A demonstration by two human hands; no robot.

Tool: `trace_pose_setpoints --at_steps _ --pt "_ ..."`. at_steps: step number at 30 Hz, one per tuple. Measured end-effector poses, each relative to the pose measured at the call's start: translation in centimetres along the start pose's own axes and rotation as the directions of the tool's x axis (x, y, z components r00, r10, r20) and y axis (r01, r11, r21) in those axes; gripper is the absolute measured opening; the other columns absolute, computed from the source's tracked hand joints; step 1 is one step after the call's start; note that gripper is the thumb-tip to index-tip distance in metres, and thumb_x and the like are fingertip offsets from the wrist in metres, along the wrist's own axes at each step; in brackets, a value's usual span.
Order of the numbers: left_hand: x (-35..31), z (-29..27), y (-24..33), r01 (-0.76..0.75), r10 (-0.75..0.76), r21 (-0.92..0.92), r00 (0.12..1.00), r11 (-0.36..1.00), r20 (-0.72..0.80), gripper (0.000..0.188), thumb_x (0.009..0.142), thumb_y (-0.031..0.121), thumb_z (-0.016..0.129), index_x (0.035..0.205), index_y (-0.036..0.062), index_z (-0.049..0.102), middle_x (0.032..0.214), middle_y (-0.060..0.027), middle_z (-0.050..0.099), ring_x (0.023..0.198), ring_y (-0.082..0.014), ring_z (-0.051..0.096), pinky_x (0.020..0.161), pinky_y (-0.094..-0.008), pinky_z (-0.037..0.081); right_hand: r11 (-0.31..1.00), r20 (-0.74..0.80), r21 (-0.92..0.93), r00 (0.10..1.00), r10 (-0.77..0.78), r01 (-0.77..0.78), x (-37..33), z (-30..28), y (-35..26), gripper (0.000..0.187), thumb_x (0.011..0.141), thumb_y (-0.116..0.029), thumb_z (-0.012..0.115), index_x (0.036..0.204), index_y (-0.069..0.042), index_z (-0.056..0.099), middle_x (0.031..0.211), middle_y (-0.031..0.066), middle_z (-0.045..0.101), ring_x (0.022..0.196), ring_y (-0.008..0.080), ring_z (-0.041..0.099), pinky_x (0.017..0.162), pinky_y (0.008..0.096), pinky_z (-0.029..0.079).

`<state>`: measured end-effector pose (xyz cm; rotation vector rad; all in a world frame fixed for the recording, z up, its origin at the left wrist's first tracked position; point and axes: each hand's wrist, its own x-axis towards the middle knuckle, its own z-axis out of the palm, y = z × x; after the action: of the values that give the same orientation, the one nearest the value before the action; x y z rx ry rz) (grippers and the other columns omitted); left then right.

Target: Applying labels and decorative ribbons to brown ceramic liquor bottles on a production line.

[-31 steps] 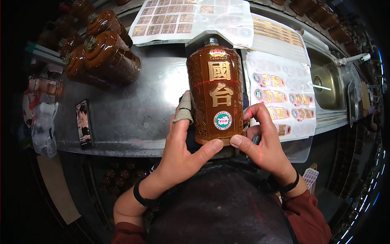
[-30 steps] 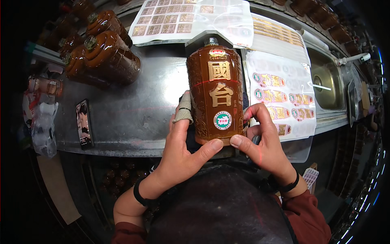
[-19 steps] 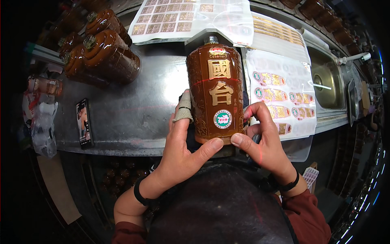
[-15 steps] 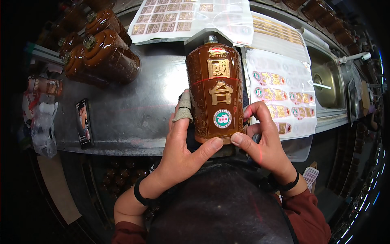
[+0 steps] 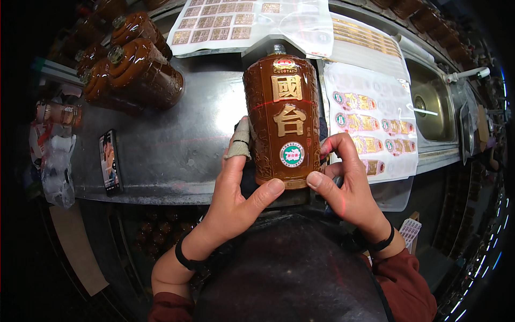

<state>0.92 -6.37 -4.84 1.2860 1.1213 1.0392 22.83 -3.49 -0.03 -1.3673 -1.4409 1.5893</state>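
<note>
Steel worktop [image 5: 201, 118] spreads across my head view, with spare bottles [image 5: 147, 78] at the left, well apart from the hands, perhaps so nothing knocks them. Centrally, the brown bottle [image 5: 280, 121] leans back, its neck beside a grey holder [image 5: 255, 50], which probably steadies it. I have both hands clamped on it: the left hand [image 5: 229, 196] along its left side, the right hand [image 5: 351, 185] at its lower right, both thumbs by the base, I suppose to leave the front uncovered. Sticker sheet [image 5: 394, 165] lies just beside, conveniently within reach.
</note>
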Motion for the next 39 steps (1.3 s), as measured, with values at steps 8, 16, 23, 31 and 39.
trace_pose_setpoints --at_steps 8,16,23,31,39 --pt "0.1 0.0 0.1 -0.029 0.030 0.017 1.000 0.999 -0.001 0.094 0.092 0.031 0.072 0.155 -0.0113 0.017 0.160 -0.0264 0.025 0.151 -0.0348 0.021 0.122 -0.0442 0.015 1.000 -0.005 0.008 1.000 0.006 -0.006 -0.1 0.2 0.1 0.050 0.086 -0.020 0.081 0.112 -0.003 0.043 0.104 0.0068 0.047 0.087 0.0099 0.056 0.064 0.0241 0.050" --pt "0.0 -0.3 0.2 -0.014 0.014 0.006 1.000 1.000 0.019 0.089 0.093 0.029 0.071 0.155 -0.0100 0.020 0.160 -0.0255 0.025 0.151 -0.0348 0.021 0.122 -0.0442 0.015 0.999 0.000 -0.017 0.999 -0.042 0.042 -0.1 0.2 -0.1 0.049 0.086 -0.019 0.081 0.112 -0.002 0.042 0.104 0.0074 0.047 0.088 0.0109 0.058 0.065 0.0244 0.052" --pt "0.0 0.2 0.2 -0.023 0.023 -0.044 1.000 0.999 -0.017 0.085 0.093 0.029 0.071 0.153 -0.0090 0.025 0.159 -0.0245 0.027 0.151 -0.0341 0.021 0.122 -0.0440 0.015 1.000 0.008 0.015 1.000 0.004 -0.005 0.0 0.2 -0.2 0.049 0.086 -0.018 0.081 0.112 -0.002 0.042 0.104 0.0073 0.047 0.087 0.0105 0.059 0.065 0.0244 0.053" --pt "-0.3 -0.1 -0.2 -0.047 0.048 0.045 0.999 0.998 -0.018 0.089 0.092 0.030 0.072 0.155 -0.0085 0.023 0.159 -0.0245 0.028 0.149 -0.0350 0.024 0.121 -0.0448 0.016 0.980 -0.137 0.186 0.985 0.101 -0.074 0.3 -1.2 1.0 0.015 0.091 -0.012 0.068 0.098 -0.004 0.058 0.095 0.0033 0.061 0.071 0.0044 0.058 0.059 0.0191 0.044" --pt "-0.3 0.1 -0.4 -0.060 0.063 0.114 0.998 0.992 -0.021 0.092 0.090 0.033 0.074 0.155 -0.0081 0.022 0.160 -0.0264 0.025 0.150 -0.0370 0.021 0.121 -0.0457 0.015 0.891 -0.191 0.453 0.971 0.144 -0.044 -1.8 -1.6 -0.3 0.025 0.092 -0.009 0.065 0.114 -0.002 0.053 0.100 0.0072 0.063 0.079 0.0104 0.062 0.071 0.0266 0.053"
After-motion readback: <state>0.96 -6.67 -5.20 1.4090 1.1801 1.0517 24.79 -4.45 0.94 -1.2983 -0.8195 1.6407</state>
